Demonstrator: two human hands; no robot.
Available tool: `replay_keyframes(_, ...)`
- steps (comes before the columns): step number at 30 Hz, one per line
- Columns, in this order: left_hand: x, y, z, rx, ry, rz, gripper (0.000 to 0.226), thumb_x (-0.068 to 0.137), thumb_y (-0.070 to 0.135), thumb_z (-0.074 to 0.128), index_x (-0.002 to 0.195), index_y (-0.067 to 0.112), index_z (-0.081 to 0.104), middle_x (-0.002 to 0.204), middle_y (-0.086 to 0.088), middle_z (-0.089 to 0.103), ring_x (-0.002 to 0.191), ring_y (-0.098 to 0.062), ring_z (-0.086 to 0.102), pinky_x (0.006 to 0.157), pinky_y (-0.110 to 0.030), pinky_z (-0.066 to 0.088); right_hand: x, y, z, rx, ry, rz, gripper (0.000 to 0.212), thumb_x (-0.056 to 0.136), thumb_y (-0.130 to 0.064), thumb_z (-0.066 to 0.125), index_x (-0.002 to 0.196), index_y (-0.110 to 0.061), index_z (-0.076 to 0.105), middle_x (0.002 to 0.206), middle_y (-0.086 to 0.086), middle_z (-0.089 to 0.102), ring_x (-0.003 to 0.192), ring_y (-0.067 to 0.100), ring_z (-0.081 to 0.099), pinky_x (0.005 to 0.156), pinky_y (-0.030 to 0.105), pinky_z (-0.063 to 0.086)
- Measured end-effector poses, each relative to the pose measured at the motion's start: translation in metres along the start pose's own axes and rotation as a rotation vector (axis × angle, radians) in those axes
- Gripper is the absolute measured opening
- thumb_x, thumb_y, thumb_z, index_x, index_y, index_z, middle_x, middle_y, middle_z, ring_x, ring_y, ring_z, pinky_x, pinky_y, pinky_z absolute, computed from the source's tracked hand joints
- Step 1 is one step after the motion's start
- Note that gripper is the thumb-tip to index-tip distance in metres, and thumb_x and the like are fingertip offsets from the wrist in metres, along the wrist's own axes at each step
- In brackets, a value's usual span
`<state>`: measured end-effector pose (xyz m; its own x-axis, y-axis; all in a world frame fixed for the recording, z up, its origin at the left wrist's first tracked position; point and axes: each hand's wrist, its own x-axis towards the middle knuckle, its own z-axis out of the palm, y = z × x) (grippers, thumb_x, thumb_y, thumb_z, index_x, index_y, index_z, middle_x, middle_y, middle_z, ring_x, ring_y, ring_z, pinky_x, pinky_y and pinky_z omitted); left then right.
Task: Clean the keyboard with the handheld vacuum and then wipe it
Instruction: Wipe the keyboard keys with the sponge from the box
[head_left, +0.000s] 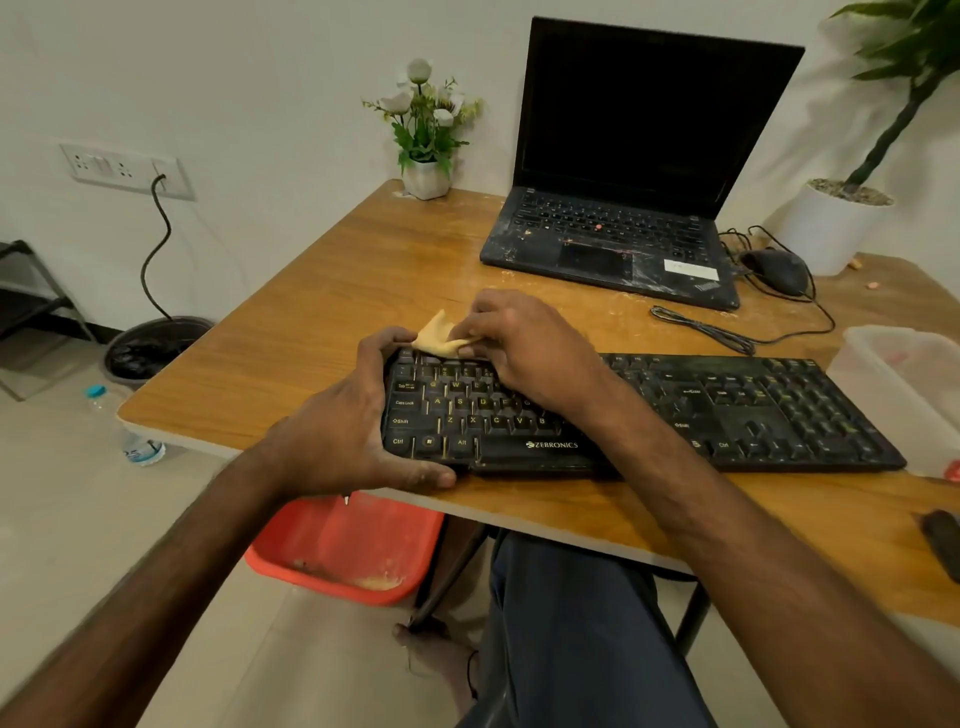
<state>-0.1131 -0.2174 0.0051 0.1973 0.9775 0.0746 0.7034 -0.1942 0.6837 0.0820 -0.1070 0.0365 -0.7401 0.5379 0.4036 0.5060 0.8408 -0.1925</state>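
1. The left hand (343, 421) comes in from the lower left with its forearm angled up and to the right. It grips the left end of the black keyboard (727, 410). The thumb lies along the front edge below the Ctrl key and the fingers curl over the far left corner.
2. The right hand (519, 348) comes in from the lower right, and its forearm crosses over the middle of the keyboard. It sits palm down above the upper letter rows, with bent fingers pinching a small yellow cloth (436, 335). The cloth sits on the top row of keys at the far left, just beside the left hand's fingertips.
3. The keyboard lies on the wooden tabletop (337, 291) near its front edge, long side running left to right. It is in front of an open laptop (623, 156) with a dark screen. Whether the gripped left end is lifted off the tabletop, I cannot tell.
4. The right hand and forearm hide the middle keys. Most of the cloth is tucked under the fingers, and only a folded corner sticks up.
5. The key legends on the right half of the keyboard are too dim to read.
6. A clear plastic container (904, 364) is cut off by the right edge of the view. A dark object (943, 540) lower down is cut off the same way, and what it is cannot be made out.
7. The tabletop edge partly covers a red basin (353, 551) on the floor.
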Motion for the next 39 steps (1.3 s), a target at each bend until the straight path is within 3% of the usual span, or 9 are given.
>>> replay_keyframes(3, 0.001, -0.001, -0.001, -0.013, -0.022, 0.01, 0.135, 0.054, 0.06, 0.089, 0.147, 0.043, -0.007, 0.13, 0.042, 0.029, 0.115, 0.027, 0.041, 0.091, -0.001, 0.04, 0.012, -0.002, 0.001, -0.013, -0.016, 0.054, 0.025, 0.092, -0.019, 0.065, 0.115, -0.013, 0.07, 0.104, -0.001, 0.061, 0.092, 0.007, 0.049, 0.084, 0.027, 0.046)
replay_keyframes(7, 0.001, -0.003, -0.001, -0.069, -0.032, -0.007, 0.144, 0.051, 0.059, 0.091, 0.144, 0.054, -0.019, 0.129, 0.036, 0.038, 0.114, 0.014, 0.053, 0.095, -0.015, 0.047, 0.017, -0.025, 0.011, 0.096, -0.029, -0.059, 0.023, 0.089, -0.016, 0.068, 0.112, -0.013, 0.072, 0.101, 0.001, 0.061, 0.091, 0.009, 0.051, 0.076, 0.022, 0.041)
replay_keyframes(16, 0.005, -0.006, 0.001, -0.076, 0.007, 0.007, 0.143, 0.045, 0.07, 0.09, 0.147, 0.05, -0.009, 0.158, 0.01, 0.029, 0.139, -0.007, 0.039, 0.116, -0.039, 0.039, 0.004, -0.001, -0.007, 0.136, -0.096, 0.074, 0.021, 0.088, -0.018, 0.07, 0.109, -0.018, 0.073, 0.102, -0.006, 0.062, 0.093, 0.007, 0.054, 0.081, 0.02, 0.043)
replay_keyframes(19, 0.006, -0.008, 0.002, -0.074, 0.017, 0.005, 0.145, 0.043, 0.073, 0.09, 0.148, 0.051, -0.008, 0.155, 0.009, 0.033, 0.142, -0.015, 0.036, 0.115, -0.048, 0.038, 0.011, -0.012, 0.002, 0.114, -0.063, 0.058, 0.022, 0.09, -0.019, 0.068, 0.111, -0.017, 0.072, 0.1, -0.011, 0.057, 0.092, 0.005, 0.051, 0.075, 0.013, 0.036)
replay_keyframes(22, 0.005, -0.01, 0.002, -0.078, 0.043, -0.008, 0.146, 0.043, 0.073, 0.091, 0.149, 0.049, -0.006, 0.15, 0.008, 0.037, 0.141, -0.02, 0.037, 0.115, -0.051, 0.037, 0.02, -0.021, 0.011, 0.064, -0.069, -0.004, 0.023, 0.092, -0.018, 0.065, 0.114, -0.016, 0.071, 0.101, -0.003, 0.059, 0.092, 0.01, 0.051, 0.074, 0.021, 0.038)
replay_keyframes(31, 0.002, -0.004, 0.0, -0.044, 0.041, -0.006, 0.136, 0.042, 0.081, 0.082, 0.143, 0.054, -0.005, 0.151, 0.008, 0.033, 0.145, -0.007, 0.028, 0.124, -0.052, 0.017, -0.017, 0.032, -0.025, 0.037, -0.096, 0.155, 0.021, 0.09, -0.016, 0.066, 0.11, -0.016, 0.073, 0.1, -0.003, 0.063, 0.091, 0.012, 0.055, 0.08, 0.03, 0.046)
replay_keyframes(33, 0.002, -0.001, -0.002, -0.023, 0.02, -0.013, 0.144, 0.041, 0.081, 0.08, 0.148, 0.049, -0.011, 0.155, 0.01, 0.027, 0.141, 0.008, 0.019, 0.124, -0.054, 0.012, -0.025, 0.035, -0.026, 0.033, -0.074, 0.176, 0.022, 0.089, -0.015, 0.067, 0.111, -0.015, 0.073, 0.1, -0.002, 0.062, 0.092, 0.012, 0.054, 0.081, 0.03, 0.046)
replay_keyframes(36, 0.002, 0.006, -0.003, 0.006, -0.018, -0.011, 0.151, 0.04, 0.078, 0.078, 0.152, 0.043, -0.018, 0.151, 0.03, 0.019, 0.118, 0.041, 0.003, 0.124, -0.055, 0.007, -0.013, 0.013, -0.016, 0.046, -0.087, 0.124, 0.024, 0.091, -0.016, 0.065, 0.114, -0.014, 0.071, 0.103, -0.001, 0.062, 0.093, 0.012, 0.053, 0.078, 0.017, 0.037)
replay_keyframes(39, 0.0, 0.007, -0.004, 0.016, -0.008, -0.005, 0.152, 0.042, 0.077, 0.08, 0.152, 0.042, -0.018, 0.138, 0.046, 0.011, 0.116, 0.042, 0.004, 0.124, -0.056, 0.009, 0.01, -0.016, 0.001, 0.023, -0.091, 0.04, 0.025, 0.091, -0.016, 0.065, 0.116, -0.015, 0.07, 0.107, -0.001, 0.061, 0.095, 0.01, 0.053, 0.073, 0.012, 0.03)
